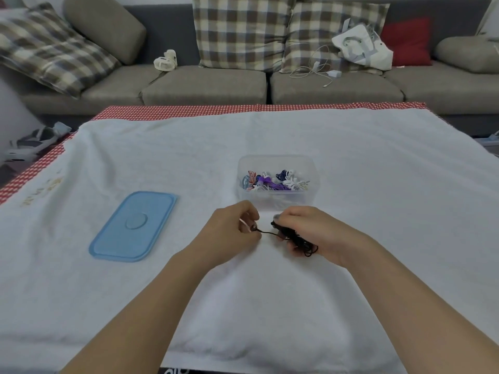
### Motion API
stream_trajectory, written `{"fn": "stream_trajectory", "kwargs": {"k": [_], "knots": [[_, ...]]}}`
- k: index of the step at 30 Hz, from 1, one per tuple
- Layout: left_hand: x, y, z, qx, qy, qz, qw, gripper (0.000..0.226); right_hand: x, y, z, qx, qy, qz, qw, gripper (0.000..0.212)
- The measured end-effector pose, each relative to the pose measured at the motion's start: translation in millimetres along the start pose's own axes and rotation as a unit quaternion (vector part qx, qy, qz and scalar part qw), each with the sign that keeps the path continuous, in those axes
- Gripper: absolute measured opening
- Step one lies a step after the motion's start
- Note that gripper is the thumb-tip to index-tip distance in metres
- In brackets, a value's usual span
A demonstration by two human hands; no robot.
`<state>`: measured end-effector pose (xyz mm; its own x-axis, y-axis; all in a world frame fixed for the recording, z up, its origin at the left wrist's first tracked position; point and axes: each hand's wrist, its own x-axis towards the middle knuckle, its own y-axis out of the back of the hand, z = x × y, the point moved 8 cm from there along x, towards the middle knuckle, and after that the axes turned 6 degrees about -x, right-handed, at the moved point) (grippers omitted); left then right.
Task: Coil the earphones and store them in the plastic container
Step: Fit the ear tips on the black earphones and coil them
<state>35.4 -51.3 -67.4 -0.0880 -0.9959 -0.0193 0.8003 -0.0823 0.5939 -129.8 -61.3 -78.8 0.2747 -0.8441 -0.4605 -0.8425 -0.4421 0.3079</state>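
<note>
Black earphones (302,240) are mostly wound into a small bundle in my right hand (310,233), whose fingers curl round the coil. A short length of black cord runs left to my left hand (232,233), which pinches its free end by the plug. Both hands hover just above the white cloth, close in front of the clear plastic container (278,160). Several coiled earphones in white, blue and purple lie inside the container. Its lid is off.
The blue lid (133,226) lies flat on the white cloth (378,184) to the left. A grey sofa (205,85) with checked cushions, a small white fan (165,60) and a white charger cable (317,70) stands behind the table.
</note>
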Motion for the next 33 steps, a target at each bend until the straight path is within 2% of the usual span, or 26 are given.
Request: {"fn": "stream_trajectory", "kwargs": {"k": [4,11,17,20,23,26,29,33], "knots": [[3.4,25.2,-10.7,0.031,0.01,0.041,0.999,0.024,2.1,-5.8,-3.0,0.006,0.014,-0.003,1.0,0.021],[8.4,46.6,-38.9,0.176,0.051,0.093,0.979,0.032,8.8,-3.5,-12.7,-0.022,0.048,0.024,0.998,0.008],[17.1,42.6,-49.2,0.174,0.068,0.104,0.977,0.012,10.8,-4.4,-16.3,-0.03,0.066,0.043,0.996,0.015],[17.4,42.6,-45.9,0.145,0.061,0.11,0.981,0.008,9.3,-5.4,-14.9,-0.026,0.066,0.045,0.996,0.015],[14.5,38.3,-29.0,0.059,0.034,0.109,0.992,0.008,7.4,-1.4,-14.6,-0.004,0.073,0.053,0.996,0.012],[8.9,23.3,-3.1,-0.03,0.005,0.07,0.997,0.01,5.0,2.1,-15.8,0.037,0.082,0.049,0.995,0.013],[3.4,6.4,11.8,-0.061,-0.008,0.022,0.998,0.011,2.2,5.9,-16.7,0.068,0.089,0.049,0.993,0.014],[0.8,2.9,15.3,-0.114,0.0,0.021,0.993,0.011,-1.3,7.9,-18.3,0.084,0.092,0.042,0.991,0.015]]}}
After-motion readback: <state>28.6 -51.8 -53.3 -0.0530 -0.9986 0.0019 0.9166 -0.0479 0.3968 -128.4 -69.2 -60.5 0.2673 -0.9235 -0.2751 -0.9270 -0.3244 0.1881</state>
